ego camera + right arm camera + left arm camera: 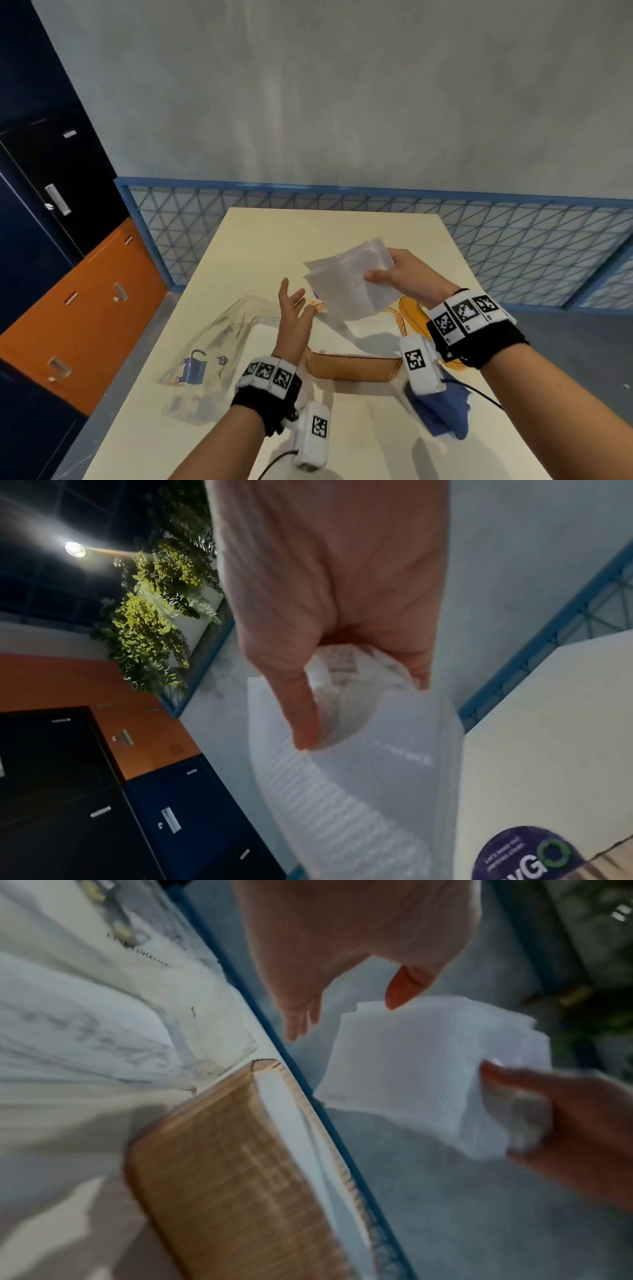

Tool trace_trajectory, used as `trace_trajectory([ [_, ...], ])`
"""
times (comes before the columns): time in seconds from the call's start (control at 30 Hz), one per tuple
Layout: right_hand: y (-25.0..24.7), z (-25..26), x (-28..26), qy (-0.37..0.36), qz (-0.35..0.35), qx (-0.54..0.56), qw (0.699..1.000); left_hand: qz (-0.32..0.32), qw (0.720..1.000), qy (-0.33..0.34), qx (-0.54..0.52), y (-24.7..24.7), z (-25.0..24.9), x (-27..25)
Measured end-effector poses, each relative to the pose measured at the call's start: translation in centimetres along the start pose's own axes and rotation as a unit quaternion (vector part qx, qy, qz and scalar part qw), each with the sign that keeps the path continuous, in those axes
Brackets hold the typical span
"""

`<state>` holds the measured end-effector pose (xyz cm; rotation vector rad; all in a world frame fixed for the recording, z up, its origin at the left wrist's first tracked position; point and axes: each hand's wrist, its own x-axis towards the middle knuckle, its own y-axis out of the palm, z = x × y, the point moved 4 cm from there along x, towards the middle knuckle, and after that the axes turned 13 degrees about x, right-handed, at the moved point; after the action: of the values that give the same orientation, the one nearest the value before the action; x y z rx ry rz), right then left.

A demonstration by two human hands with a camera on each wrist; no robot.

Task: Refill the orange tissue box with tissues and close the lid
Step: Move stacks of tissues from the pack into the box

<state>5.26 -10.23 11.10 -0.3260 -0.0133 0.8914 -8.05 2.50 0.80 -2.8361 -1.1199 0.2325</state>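
Above the middle of the cream worktop [239,240], in the centre of the head view, the right hand [411,277] holds a stack of white tissues [352,277] in the air. Its thumb lies across the near face of the stack and its fingers are curled behind it; the right wrist view shows the thumb pressing into the sheets, which bend under it. The stack is tilted, its loose edges fanned slightly at the upper left corner.

The left hand [293,315] is just left of the tissues, raised with the palm turned toward them, fingers straight and spread. It holds nothing. In the left wrist view its fingertips [404,988] are very close to the upper edge of the stack; actual contact cannot be confirmed.

The orange tissue box [352,368] stands on the worktop below the two hands, in the lower centre of the head view, between the wrists. Its top is open, and the left wrist view shows a pale interior behind the orange wall. The orange lid [411,308] lies on the worktop to the right of the box, mostly hidden by the right wrist.

A crumpled clear plastic wrapper [212,346] with blue print lies at the left of the worktop, beside the box. A blue cloth [442,411] lies at the lower right, partly under the right forearm.
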Motion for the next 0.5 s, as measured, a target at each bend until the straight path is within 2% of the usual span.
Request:
trace_trajectory([
  [0.07, -0.2, -0.6, -0.1, -0.008, 0.000, 0.032, 0.999, 0.022, 0.997, -0.034, -0.059, 0.2, -0.1, 1.4],
  [0.13, -0.5, -1.6, -0.2, -0.016, -0.023, 0.073, 0.997, 0.018, 0.997, -0.022, -0.072, 0.1, -0.7, 2.0],
  [0.27, -0.9, -4.8, -0.4, 0.000, -0.066, 0.159, 0.985, -0.044, 0.998, 0.033, 0.034, 0.4, -1.7, 1.4],
  [0.4, -0.3, -10.2, -1.3, 0.080, -0.110, 0.168, 0.976, -0.033, 0.993, 0.035, 0.112, 1.5, 0.4, 0.5],
  [0.5, -0.1, -11.9, -1.1, 0.096, -0.139, 0.201, 0.965, -0.021, 0.989, 0.028, 0.142, 2.4, 1.2, 0.5],
])
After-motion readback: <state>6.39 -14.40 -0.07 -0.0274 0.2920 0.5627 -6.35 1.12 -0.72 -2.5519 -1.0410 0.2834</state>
